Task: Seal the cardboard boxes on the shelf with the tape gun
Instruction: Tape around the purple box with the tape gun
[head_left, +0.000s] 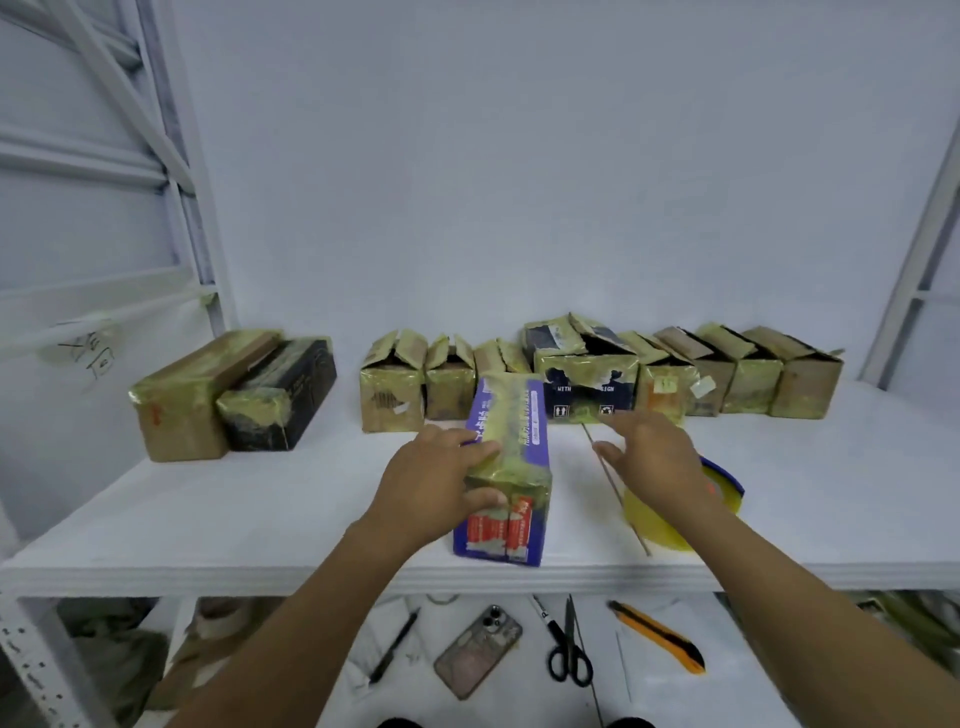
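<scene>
Left hand (436, 483) grips purple box (511, 447) at near end, frame centre; long axis runs up-frame. Right hand (649, 457) spread, empty, directly over tape gun (649, 522).

Plain white wall (519, 156) behind a white shelf (260, 509), pale metal uprights (192, 218) (cross-braced on the left)

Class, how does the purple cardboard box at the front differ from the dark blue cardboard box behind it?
The purple cardboard box is closed; the dark blue cardboard box has its flaps open. The left hand grips the purple box; nothing touches the blue one. Both carry yellowish tape.
</scene>
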